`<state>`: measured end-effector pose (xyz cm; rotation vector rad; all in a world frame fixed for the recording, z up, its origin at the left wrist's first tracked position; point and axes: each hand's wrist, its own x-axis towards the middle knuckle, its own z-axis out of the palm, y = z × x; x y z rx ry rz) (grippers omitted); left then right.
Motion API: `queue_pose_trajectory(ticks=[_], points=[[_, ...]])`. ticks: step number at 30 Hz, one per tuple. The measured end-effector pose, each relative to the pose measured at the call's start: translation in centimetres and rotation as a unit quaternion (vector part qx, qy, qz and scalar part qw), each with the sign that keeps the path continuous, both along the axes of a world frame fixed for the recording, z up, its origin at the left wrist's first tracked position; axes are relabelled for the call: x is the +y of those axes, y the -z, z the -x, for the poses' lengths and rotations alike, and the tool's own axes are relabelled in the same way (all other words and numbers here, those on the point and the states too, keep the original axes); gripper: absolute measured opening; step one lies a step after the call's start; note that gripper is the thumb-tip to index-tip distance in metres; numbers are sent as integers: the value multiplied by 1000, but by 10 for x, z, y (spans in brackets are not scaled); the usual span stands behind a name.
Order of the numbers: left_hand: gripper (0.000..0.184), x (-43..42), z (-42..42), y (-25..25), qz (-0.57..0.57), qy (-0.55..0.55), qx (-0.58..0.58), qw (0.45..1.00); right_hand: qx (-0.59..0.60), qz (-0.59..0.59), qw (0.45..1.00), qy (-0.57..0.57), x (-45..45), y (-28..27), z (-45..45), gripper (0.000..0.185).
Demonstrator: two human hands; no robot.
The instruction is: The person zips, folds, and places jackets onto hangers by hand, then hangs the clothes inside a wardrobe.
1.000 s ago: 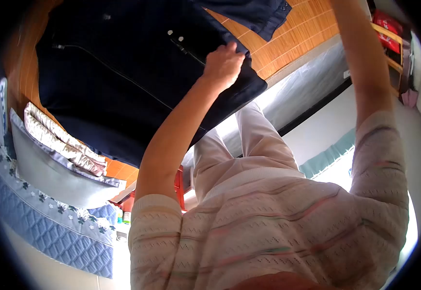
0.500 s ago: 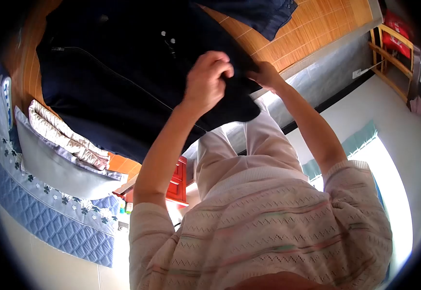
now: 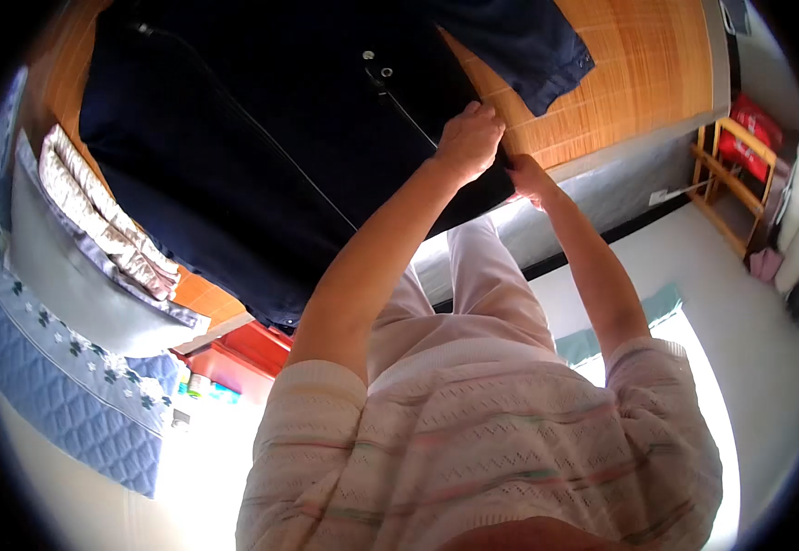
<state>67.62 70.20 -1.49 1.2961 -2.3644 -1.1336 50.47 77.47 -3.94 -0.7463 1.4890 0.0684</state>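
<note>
A dark navy jacket [image 3: 225,165] lies spread over the bamboo mat [image 3: 643,69], its zip lines and two round metal snaps showing. One sleeve [image 3: 523,46] with a snapped cuff stretches out at the upper right. At the jacket's near right edge, my left hand [image 3: 471,142] is closed, fingers curled down on the fabric. Just beside it, my right hand [image 3: 530,182] grips the corner of the same edge, its fingertips partly hidden by the cloth.
To the left are a folded, shiny patterned cloth [image 3: 96,211], a grey pillow [image 3: 69,266] and a blue quilted cover [image 3: 78,404]. A red cabinet [image 3: 243,349] stands beyond the bed's edge. A wooden rack [image 3: 730,184] holding a red bag [image 3: 748,138] is at the right.
My left hand has moved right across the jacket to its edge, close to my right hand. The view has shifted a little, and the hem lies flatter.
</note>
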Motion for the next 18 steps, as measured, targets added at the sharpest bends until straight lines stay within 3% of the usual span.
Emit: queue_pose_trajectory(ticks=[3, 5, 7, 9, 11, 12, 13, 14, 16, 18], points=[[21, 8, -15, -8, -52, -77, 90, 992, 65, 88, 974, -197, -12, 6, 18, 22], [26, 22, -46, -20, -10, -173, 166, 971, 87, 263, 943, -186, -31, -6, 19, 21], [23, 36, -90, -37, 36, -256, 153, 954, 63, 307, 944, -104, -62, -14, 13, 26], [25, 55, -153, -47, 81, -404, 123, 903, 31, 246, 968, -33, -90, -47, -32, 30], [22, 81, -229, -57, 101, -551, 38, 828, 73, 284, 942, -163, -91, -14, -32, 34], [20, 99, -265, -57, 86, -630, 15, 772, 116, 322, 902, -263, -95, -29, -52, 37], [19, 116, -298, -46, 138, -685, 48, 714, 141, 275, 907, -286, -99, -21, -51, 34], [18, 126, -319, -49, 106, -734, -23, 670, 165, 226, 909, -310, -111, 3, -33, 31], [31, 162, -353, -30, 71, -764, -93, 635, 131, 114, 965, -197, -117, -15, -55, 19], [38, 182, -364, -14, 52, -783, -137, 605, 155, 142, 970, -123, -106, -35, -74, 19]])
